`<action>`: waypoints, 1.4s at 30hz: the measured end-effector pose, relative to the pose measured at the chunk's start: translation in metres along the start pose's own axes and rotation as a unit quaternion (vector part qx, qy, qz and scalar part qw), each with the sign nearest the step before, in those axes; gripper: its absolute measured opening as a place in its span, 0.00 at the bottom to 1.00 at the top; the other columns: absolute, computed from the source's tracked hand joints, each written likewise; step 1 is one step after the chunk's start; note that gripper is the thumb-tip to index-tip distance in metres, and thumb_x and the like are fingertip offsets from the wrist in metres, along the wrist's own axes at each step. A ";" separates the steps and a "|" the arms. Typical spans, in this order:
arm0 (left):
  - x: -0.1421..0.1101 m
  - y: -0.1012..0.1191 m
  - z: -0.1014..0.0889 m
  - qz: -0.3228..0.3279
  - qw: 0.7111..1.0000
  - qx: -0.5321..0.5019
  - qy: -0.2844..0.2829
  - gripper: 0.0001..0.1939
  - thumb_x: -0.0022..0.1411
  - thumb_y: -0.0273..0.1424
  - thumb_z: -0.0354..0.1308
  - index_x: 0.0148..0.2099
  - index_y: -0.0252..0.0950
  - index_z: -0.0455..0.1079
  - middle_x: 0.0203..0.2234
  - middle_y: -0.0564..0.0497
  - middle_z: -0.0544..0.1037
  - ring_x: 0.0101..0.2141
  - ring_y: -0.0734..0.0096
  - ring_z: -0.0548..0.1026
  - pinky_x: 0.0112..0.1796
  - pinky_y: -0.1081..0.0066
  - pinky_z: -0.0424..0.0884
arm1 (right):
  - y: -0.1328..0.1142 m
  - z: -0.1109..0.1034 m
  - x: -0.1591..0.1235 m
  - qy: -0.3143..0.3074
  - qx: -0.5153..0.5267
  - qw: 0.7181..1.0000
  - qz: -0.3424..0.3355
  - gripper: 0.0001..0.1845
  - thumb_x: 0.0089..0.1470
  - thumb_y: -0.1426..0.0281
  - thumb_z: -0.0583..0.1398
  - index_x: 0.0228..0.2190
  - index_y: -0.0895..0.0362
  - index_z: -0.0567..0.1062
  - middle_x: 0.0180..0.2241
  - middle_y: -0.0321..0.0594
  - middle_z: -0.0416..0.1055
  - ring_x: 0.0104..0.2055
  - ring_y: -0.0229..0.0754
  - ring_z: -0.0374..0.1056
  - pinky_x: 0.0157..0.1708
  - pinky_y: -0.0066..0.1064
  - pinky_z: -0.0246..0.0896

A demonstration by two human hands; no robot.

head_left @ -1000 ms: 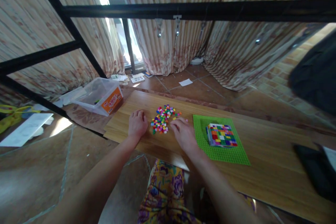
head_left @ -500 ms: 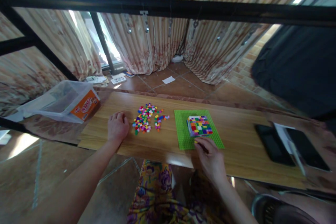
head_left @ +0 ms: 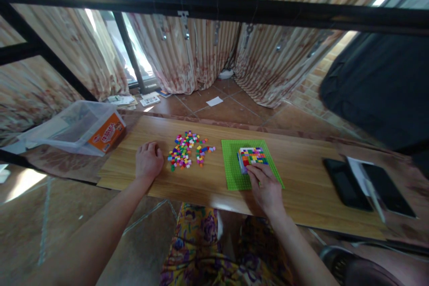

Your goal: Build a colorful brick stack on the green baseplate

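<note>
My right hand (head_left: 266, 187) is over the near edge of a block (head_left: 254, 155) built of many-coloured small toy bricks. Its thumb and fingertips are pinched together at the block's near left corner; the small brick between them is mostly covered by the fingers. The built block sits on a green studded baseplate (head_left: 231, 178), and my hand hides part of its front. To the left, my left hand (head_left: 149, 161) rests on the wooden table with its fingers curled in and nothing visible in them. Beside it lies a loose pile of coloured bricks (head_left: 182, 149).
A clear plastic box (head_left: 78, 132) with an orange label stands at the table's left end. At the right lie a black tablet-like slab (head_left: 346, 184), white paper (head_left: 360, 172) and a dark phone-like device (head_left: 389, 190). A black metal bar (head_left: 214, 4) crosses beyond the table.
My right hand has moved up and forward from the baseplate's near edge onto the built block, carrying a small yellow brick at its fingertips. My left hand has stayed in place.
</note>
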State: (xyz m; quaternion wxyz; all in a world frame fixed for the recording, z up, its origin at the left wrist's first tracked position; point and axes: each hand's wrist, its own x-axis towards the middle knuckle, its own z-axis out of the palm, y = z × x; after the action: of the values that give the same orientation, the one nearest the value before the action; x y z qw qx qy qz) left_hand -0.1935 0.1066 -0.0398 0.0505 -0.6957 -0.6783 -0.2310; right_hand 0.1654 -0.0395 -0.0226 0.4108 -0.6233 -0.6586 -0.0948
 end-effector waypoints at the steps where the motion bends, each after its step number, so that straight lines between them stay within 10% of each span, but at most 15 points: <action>1: 0.000 0.000 0.000 -0.001 1.000 -0.002 0.000 0.18 0.62 0.32 0.47 0.49 0.31 0.72 0.47 0.35 0.76 0.50 0.49 0.71 0.54 0.53 0.65 | 0.000 0.000 0.000 0.001 -0.002 1.000 -0.001 0.16 0.66 0.65 0.55 0.37 0.54 0.82 0.39 0.43 0.78 0.38 0.41 0.75 0.39 0.32 0.73; 17: -0.001 0.000 -0.001 0.005 1.000 -0.012 0.002 0.16 0.63 0.31 0.47 0.47 0.33 0.72 0.46 0.37 0.76 0.50 0.51 0.71 0.54 0.53 0.65 | 0.006 0.003 -0.004 0.006 0.049 0.996 0.071 0.11 0.61 0.63 0.60 0.35 0.53 0.83 0.42 0.44 0.75 0.42 0.43 0.73 0.41 0.34 0.71; 29: -0.001 0.001 -0.001 -0.003 1.000 -0.027 0.002 0.16 0.61 0.31 0.48 0.47 0.34 0.71 0.46 0.38 0.76 0.50 0.50 0.71 0.54 0.52 0.64 | -0.004 0.000 0.003 0.019 0.128 0.969 0.212 0.14 0.53 0.62 0.64 0.39 0.57 0.80 0.44 0.46 0.72 0.25 0.33 0.65 0.29 0.32 0.69; 42: -0.001 0.002 -0.002 -0.005 1.000 -0.017 -0.003 0.17 0.62 0.32 0.47 0.47 0.33 0.72 0.46 0.37 0.76 0.51 0.50 0.71 0.55 0.53 0.65 | 0.006 0.007 -0.004 0.047 0.120 0.980 0.152 0.10 0.56 0.62 0.63 0.33 0.55 0.80 0.44 0.46 0.73 0.41 0.43 0.73 0.38 0.36 0.72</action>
State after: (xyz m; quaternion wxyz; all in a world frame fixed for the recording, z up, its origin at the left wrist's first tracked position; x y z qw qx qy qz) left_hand -0.1925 0.1047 -0.0379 0.0353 -0.6940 -0.6775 -0.2409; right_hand 0.1670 -0.0364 -0.0321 0.5224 -0.6572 -0.5429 0.0195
